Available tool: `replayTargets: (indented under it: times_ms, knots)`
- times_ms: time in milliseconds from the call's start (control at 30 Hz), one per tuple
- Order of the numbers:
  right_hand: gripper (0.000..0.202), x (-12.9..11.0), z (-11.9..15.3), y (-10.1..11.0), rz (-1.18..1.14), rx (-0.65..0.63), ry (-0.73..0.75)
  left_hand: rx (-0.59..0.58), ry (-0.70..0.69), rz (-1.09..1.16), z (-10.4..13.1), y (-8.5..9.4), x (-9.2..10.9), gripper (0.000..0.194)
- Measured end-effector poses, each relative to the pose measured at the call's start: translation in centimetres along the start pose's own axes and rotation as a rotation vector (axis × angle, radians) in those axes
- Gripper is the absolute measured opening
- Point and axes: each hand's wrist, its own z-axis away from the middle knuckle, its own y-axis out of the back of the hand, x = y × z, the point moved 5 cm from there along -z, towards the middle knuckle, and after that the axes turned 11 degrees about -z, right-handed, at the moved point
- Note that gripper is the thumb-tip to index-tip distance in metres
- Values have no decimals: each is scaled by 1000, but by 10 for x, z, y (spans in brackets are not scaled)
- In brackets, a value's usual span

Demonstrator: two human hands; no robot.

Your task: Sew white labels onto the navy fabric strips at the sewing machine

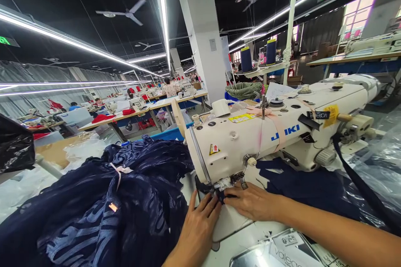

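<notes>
A white sewing machine (228,142) stands in front of me, its presser foot area low at the left end of the arm. My left hand (200,219) is on the machine bed, fingertips pressed on a small piece of dark navy fabric (221,195) just by the needle area. From the other side, my right hand (250,201) pinches the same fabric with curled fingers. Most of that piece is hidden under the fingers and the machine head. A large navy garment pile (140,200) with lighter blue patterning lies left of my left hand.
Flat navy pieces (300,183) lie behind my right forearm. Clear plastic bags (376,158) are at the right. Labels and a printed card (288,248) lie at the front. Thread cones (246,59) stand behind the machine; a black bag (15,144) hangs far left.
</notes>
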Motion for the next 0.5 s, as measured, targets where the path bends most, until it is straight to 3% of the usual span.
replayTargets:
  times_ms: [367, 500]
  knots:
    - [24, -2, -1, -4, 26, 53, -18, -29, 54, -1, -2, -1, -3, 40]
    - [27, 2, -1, -8, 16, 79, -33, -92, 90, 16, -5, -2, -5, 44]
